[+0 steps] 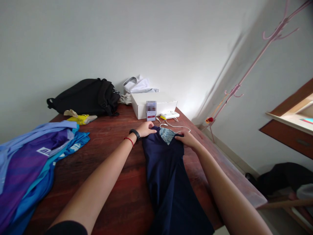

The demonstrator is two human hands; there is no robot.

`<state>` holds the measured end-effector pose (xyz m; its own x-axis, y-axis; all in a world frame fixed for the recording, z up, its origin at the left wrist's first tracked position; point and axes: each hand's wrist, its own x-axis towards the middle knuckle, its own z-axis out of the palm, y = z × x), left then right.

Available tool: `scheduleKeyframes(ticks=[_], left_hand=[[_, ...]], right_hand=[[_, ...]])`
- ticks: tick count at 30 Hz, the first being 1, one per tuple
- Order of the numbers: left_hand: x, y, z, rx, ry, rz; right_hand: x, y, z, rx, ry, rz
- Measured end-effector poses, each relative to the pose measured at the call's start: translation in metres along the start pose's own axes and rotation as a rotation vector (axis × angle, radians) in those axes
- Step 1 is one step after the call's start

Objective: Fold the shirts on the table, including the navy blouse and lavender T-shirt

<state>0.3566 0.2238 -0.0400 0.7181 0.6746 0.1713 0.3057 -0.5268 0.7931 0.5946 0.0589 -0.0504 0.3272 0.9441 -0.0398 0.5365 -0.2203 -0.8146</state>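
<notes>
We find a navy garment (pixel 168 176) laid lengthwise on the wooden table (pixel 114 182), its far end showing a patterned teal lining (pixel 167 134). The left hand (pixel 145 129) pinches the far left corner of the garment; the right hand (pixel 187 138) presses flat on the far right corner, fingers closed on the fabric edge. Blue and purple jerseys (pixel 29 163) lie well apart at left.

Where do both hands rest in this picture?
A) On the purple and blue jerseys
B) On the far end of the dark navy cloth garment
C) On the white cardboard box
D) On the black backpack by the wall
B: the left hand and the right hand both press the far end of the dark navy cloth garment lying on the reddish-brown wooden table.
</notes>
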Motion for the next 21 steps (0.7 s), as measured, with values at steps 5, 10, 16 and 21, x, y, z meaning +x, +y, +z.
scheduleKeyframes(ticks=[5,10,16,21], left_hand=[[-0.009,0.029,-0.034,-0.121,-0.055,0.174],[-0.029,0.063,-0.062,-0.129,-0.066,0.322],[-0.081,0.065,-0.096,-0.042,-0.022,0.185],[-0.145,0.064,-0.141,0.023,-0.028,0.032]], right_hand=[[-0.009,-0.015,0.004,0.427,-0.100,-0.084],[-0.017,-0.029,0.006,0.649,-0.030,-0.134],[-0.032,-0.049,0.037,0.651,-0.103,-0.168],[-0.051,-0.074,0.086,0.675,-0.303,-0.133]])
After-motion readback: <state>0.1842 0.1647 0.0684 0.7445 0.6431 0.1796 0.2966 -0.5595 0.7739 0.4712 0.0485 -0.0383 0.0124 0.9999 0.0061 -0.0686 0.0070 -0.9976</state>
